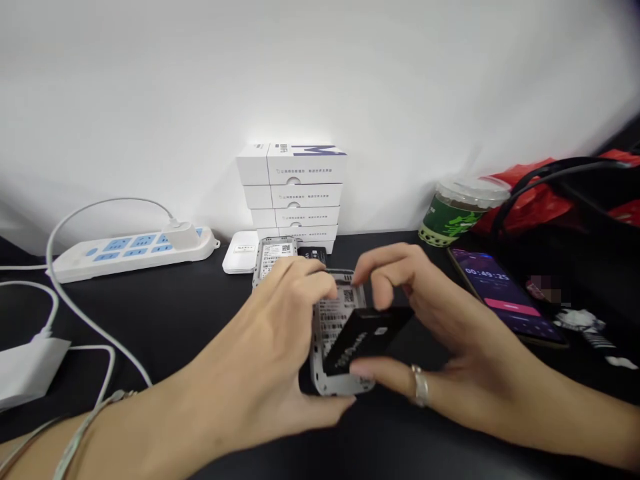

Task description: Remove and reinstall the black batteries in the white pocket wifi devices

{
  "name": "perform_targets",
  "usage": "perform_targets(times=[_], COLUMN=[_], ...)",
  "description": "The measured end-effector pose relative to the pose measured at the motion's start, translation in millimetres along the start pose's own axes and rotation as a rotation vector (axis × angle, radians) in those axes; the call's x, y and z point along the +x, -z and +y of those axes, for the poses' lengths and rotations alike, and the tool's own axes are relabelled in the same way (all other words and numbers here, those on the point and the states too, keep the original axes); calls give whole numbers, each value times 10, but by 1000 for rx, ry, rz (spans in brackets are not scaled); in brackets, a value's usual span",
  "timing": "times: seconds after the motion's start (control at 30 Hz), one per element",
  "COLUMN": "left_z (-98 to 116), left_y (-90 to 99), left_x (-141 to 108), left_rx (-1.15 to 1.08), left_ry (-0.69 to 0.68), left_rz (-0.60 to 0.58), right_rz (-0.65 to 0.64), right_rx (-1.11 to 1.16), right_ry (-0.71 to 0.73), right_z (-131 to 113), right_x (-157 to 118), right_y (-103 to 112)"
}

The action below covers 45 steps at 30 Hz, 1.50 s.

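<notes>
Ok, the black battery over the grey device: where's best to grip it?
Pinch the black battery by its two long edges, thumb on the near edge and fingers on the far one, coming from the right, as the right hand has it. It's a flat slab, tilted across the grey device, so its faces are poor to grip. The left hand occupies the device's left side.

This looks like a desk in an office or work room. A black worktop (165,313) stands by a white wall (320,80), with a power strip (133,252), stacked white boxes (291,187), a plastic drink cup (460,212) and a phone (505,293).
</notes>
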<state>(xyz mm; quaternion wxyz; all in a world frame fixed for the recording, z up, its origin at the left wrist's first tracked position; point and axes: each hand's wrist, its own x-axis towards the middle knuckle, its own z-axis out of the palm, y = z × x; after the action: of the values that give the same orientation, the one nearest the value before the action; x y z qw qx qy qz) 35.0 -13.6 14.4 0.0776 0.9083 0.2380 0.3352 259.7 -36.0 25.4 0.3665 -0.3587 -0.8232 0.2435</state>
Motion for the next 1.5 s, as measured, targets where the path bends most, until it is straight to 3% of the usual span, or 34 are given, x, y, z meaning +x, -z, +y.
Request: perform_targets(times=[0.07,0.13,0.2,0.27,0.37,0.47,0.6,0.73,0.9,1.0,1.07,1.1,1.2,1.3,1.37,1.5], left_z=[-121,-268,-432,-598,-789,-859,-836,-856,-887,-741,-601,-540,-459,-523,-585,-628], left_y=[30,74,141,214,293,327,359,388,349,320,303,292,235,151,98,26], left_x=[13,12,-1,-24,-62,-82,-82,-95,-151,-252,-351,-402,-520,-561,-564,-577], left_rx=[24,70,117,133,125,115,109,166,110,171,244,249,181,89,14,-80], left_ry=[-22,-31,24,133,279,380,417,447,440,356,219,135,-6,80,162,264], left_rz=[28,47,34,0,-39,-79,-127,-140,-143,7,133,132,-110,-371,-416,-338], right_rz=[-17,81,234,276,86,-53,-75,-4,78,94,74,55,-20,-105,-158,-205], right_rx=[43,179,332,444,544,579,550,421,197,47,-74,-136,-300,-411,-460,-530], right_ry=[28,-2,-106,-261,-472,-531,-517,-504,-446,-368,-309,-279,-191,-112,-59,9], right_z=[-23,7,97,245,524,764,932,1011,938,771,679,653,665,742,779,792], right_x=[87,234,413,574,704,725,758,817,642,370,171,81,-107,-166,-164,-154], right_y=[34,79,142,206,222,105,-95,-212,-271,-236,-193,-172,-141,-152,-161,-157])
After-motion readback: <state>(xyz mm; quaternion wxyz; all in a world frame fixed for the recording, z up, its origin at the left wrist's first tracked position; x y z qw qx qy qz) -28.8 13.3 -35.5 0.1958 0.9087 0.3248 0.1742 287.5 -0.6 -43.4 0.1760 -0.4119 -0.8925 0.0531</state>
